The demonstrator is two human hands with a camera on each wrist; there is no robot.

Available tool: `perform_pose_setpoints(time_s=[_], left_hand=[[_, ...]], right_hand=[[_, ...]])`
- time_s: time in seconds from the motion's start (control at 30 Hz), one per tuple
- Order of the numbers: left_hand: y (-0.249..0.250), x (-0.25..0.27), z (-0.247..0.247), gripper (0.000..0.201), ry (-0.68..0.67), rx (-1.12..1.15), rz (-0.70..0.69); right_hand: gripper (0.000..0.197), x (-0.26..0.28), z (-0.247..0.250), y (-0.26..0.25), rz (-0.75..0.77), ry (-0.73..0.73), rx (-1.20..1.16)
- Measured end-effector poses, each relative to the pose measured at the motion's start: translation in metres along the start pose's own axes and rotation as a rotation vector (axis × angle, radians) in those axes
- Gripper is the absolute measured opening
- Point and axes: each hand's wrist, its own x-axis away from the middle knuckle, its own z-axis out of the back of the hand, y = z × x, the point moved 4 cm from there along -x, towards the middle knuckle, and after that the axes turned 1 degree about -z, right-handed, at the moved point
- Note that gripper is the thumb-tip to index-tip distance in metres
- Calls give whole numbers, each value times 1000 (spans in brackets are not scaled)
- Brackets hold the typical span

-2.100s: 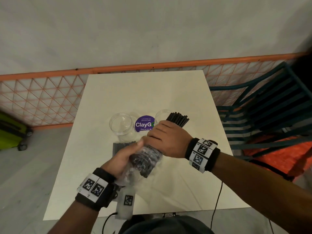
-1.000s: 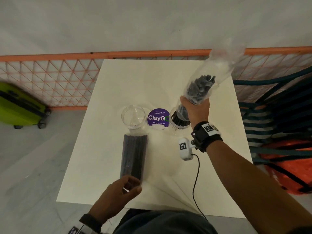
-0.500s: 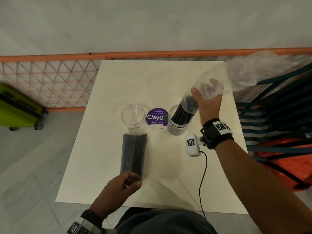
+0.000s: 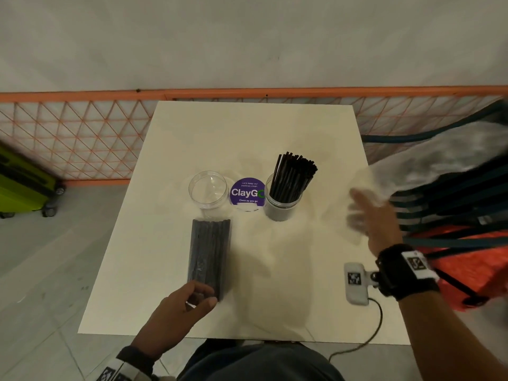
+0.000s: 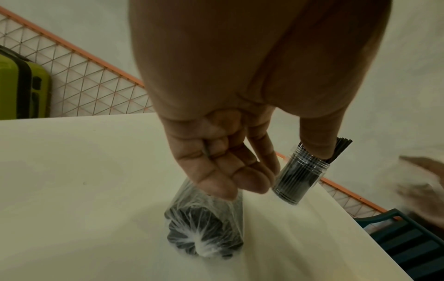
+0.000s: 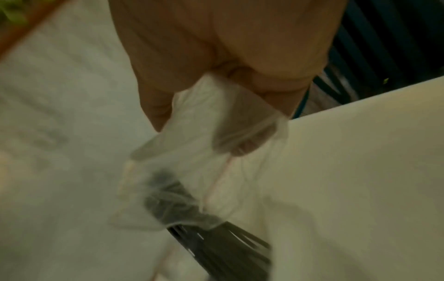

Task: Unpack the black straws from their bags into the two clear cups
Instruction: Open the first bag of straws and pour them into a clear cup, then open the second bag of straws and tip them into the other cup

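Two clear cups stand mid-table. The left cup is empty. The right cup holds a bundle of black straws leaning right. A full bag of black straws lies lengthwise in front of the left cup. My left hand pinches its near end with curled fingers. My right hand is over the table's right edge, gripping an empty clear bag that trails blurred to the right.
A purple ClayGo sticker sits between the cups on the white table. An orange mesh fence runs behind. A green suitcase stands on the floor at left, a teal slatted chair at right.
My right hand has drawn the bag off the straws and swung away to the right. The straws now stand bare in the right cup. My left hand stays on the second bag.
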Motion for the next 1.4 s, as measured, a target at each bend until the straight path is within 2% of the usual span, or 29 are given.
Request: perform_pose_setpoints(time_s=[0.1,0.17,0.27,0.33,0.47,0.53,0.73,0.83,0.93,1.07,1.17,1.3,1.4], left_hand=[[0,0,-1,13,-4,-10,-11],[1,1,-3,14,-12,-27,-21],[3,0,-4,15,-16,-46,-36],[4,1,-5,16,-11,-50,-48],[6,6,-5,14,29,-51,-66],[5,8,-4,12,52,-44,-70],[-3,-1,4,13,129,-19,-20],[-18,-16,11,33,230,-39,48],[-36,-33,15,53,272,-12,132],[-53,-52,12,72,191,45,193],[-68,-65,4,82,43,164,239],[-76,-74,-6,73,-108,289,228],[-72,-73,-6,66,-166,328,196]], right_hand=[[70,11,-8,56,-202,-97,229],[76,16,-18,88,-295,-122,284],[96,19,-30,123,-385,-153,363],[100,21,-32,133,-381,-146,455],[101,25,-26,135,-245,-143,691],[95,28,-21,135,-178,-173,728],[47,57,-7,120,-46,-207,765],[27,81,-16,110,10,-326,759],[21,101,-39,109,65,-453,836],[24,113,-84,121,48,-596,909],[31,115,-126,137,-37,-707,951],[53,118,-176,156,-184,-797,961],[64,128,-200,164,-299,-763,789]])
